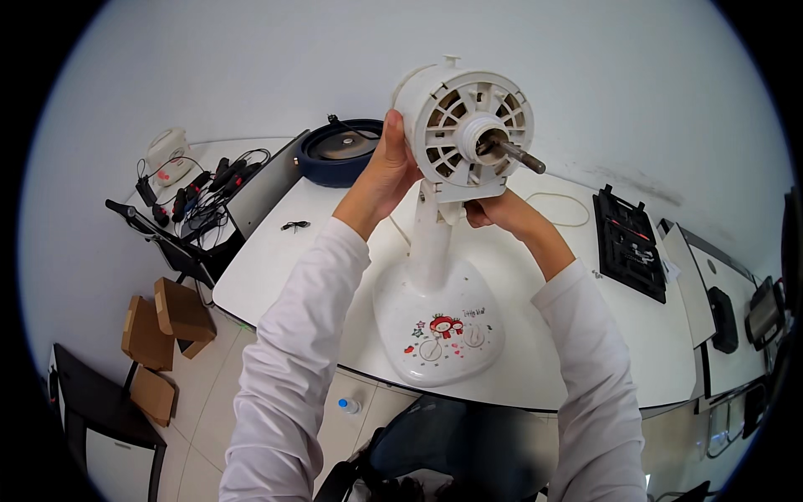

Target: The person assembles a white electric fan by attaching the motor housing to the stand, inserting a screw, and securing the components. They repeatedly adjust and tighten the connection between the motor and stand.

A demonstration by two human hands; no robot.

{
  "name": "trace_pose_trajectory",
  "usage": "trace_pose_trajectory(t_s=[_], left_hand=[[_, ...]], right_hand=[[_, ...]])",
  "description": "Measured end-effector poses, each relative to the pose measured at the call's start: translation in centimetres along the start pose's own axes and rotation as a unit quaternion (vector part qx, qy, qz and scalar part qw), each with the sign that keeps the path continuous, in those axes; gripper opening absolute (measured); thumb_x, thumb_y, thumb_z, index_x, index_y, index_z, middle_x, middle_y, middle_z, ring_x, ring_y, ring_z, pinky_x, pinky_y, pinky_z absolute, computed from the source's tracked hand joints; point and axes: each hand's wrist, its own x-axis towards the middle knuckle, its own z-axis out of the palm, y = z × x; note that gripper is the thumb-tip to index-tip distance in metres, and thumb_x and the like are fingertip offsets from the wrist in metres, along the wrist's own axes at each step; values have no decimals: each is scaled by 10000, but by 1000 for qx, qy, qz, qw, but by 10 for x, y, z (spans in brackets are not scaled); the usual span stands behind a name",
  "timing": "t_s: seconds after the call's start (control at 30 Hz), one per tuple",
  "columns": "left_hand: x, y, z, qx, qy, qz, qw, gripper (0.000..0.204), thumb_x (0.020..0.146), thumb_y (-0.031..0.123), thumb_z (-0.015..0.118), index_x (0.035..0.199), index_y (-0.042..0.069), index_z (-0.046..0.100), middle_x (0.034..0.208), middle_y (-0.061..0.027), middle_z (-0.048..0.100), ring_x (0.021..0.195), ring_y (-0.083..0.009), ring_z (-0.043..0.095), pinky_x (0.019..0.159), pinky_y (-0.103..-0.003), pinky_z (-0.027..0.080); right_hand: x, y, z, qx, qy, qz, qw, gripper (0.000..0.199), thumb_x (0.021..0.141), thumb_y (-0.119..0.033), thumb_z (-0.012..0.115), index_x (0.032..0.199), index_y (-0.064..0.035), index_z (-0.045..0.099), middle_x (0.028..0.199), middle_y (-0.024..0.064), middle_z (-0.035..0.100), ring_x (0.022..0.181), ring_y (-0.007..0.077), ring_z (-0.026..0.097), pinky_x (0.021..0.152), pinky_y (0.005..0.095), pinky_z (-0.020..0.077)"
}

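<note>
A white electric fan with no blades or grille stands upright on the white table. Its round motor housing faces me, and a bare metal shaft sticks out of the middle. My left hand is closed round the housing's left side, thumb up and fingers hidden behind it. Under the housing, by the top of the neck, my right hand is curled with its fingertips at the underside; the housing hides part of its grip. Red cartoon figures and two round dials mark the glossy fan base.
A dark blue round object sits on the table's far left, near a small black cable. At the right lies an open black tool case. Cardboard boxes and a bottle are on the floor.
</note>
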Motion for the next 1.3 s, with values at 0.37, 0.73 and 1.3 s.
trace_pose_trajectory(t_s=[0.37,0.73,1.3], left_hand=[[-1,2,3,0,1,-3,1000,1012,631,843,359,1333,115,317,1296,-80,428,1203,-210,401,1004,-417,308],[-3,4,2,3,11,-1,1000,1025,627,845,370,1343,116,285,1309,-90,408,1213,-225,393,1001,-437,309],[-1,2,3,-3,7,-4,1000,1032,624,843,377,1343,109,284,1301,-88,414,1210,-214,395,997,-422,324]], right_hand=[[-6,-12,2,-15,10,73,997,299,871,-252,345,731,-30,486,442,-9,371,398,102,313,403,236,240],[-46,-17,23,-466,165,-128,860,268,809,-235,594,976,-30,552,897,97,591,792,241,594,621,346,494],[-29,9,12,-633,236,-341,654,93,770,-171,592,844,-128,629,911,29,551,740,179,577,517,311,481]])
